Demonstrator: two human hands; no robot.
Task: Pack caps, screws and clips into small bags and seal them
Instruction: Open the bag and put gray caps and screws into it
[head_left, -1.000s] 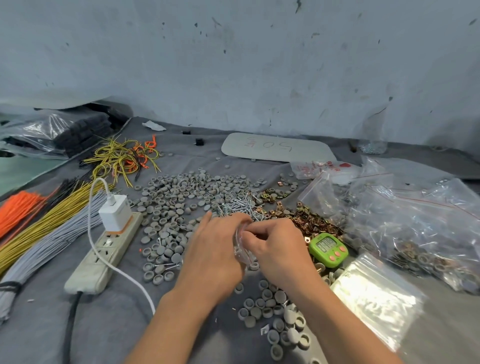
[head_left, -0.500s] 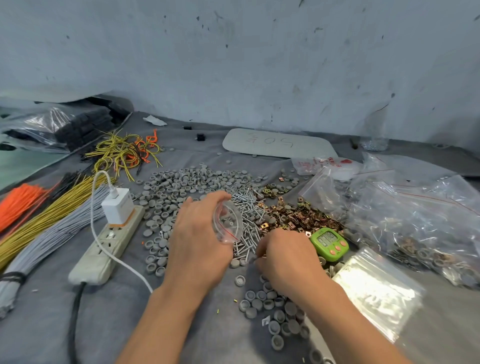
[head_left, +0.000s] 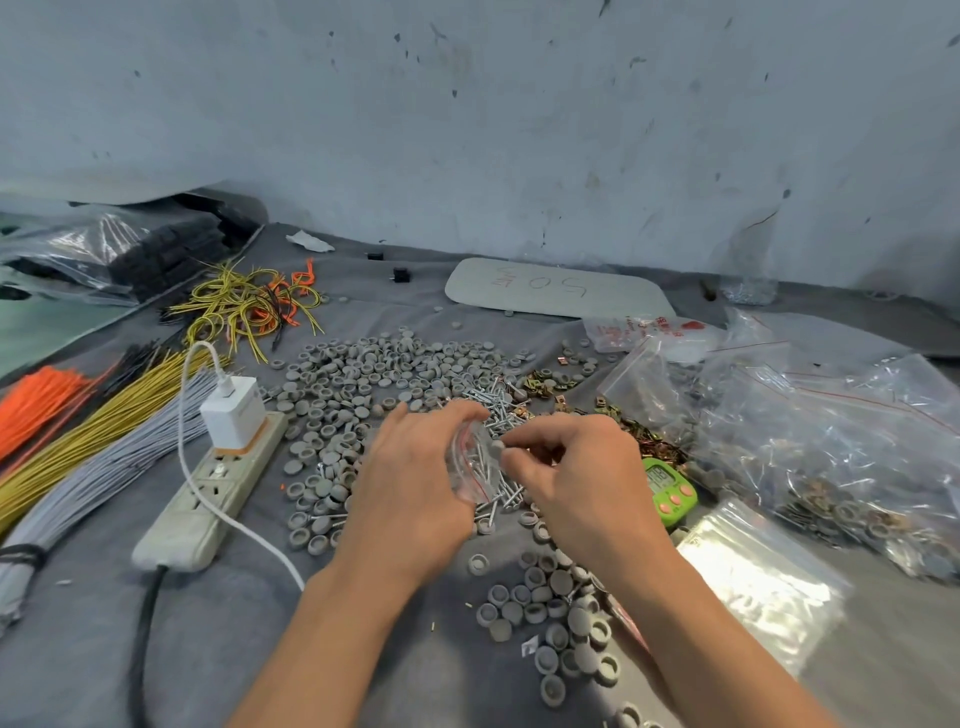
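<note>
power strip (head_left: 208, 499), green timer (head_left: 669, 486) — wire bundles (head_left: 104, 447)

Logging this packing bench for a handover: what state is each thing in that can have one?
small bag, held in left hand, mouth looks open.
right hand, pinching a grey cap at the bag's mouth.
charger, plugged into power strip.
timer, display on, digits unreadable.
empty bags, stacked flat.

single head view, looking forward and down, close over table (head_left: 218, 649), wall (head_left: 467, 114) behind.
</note>
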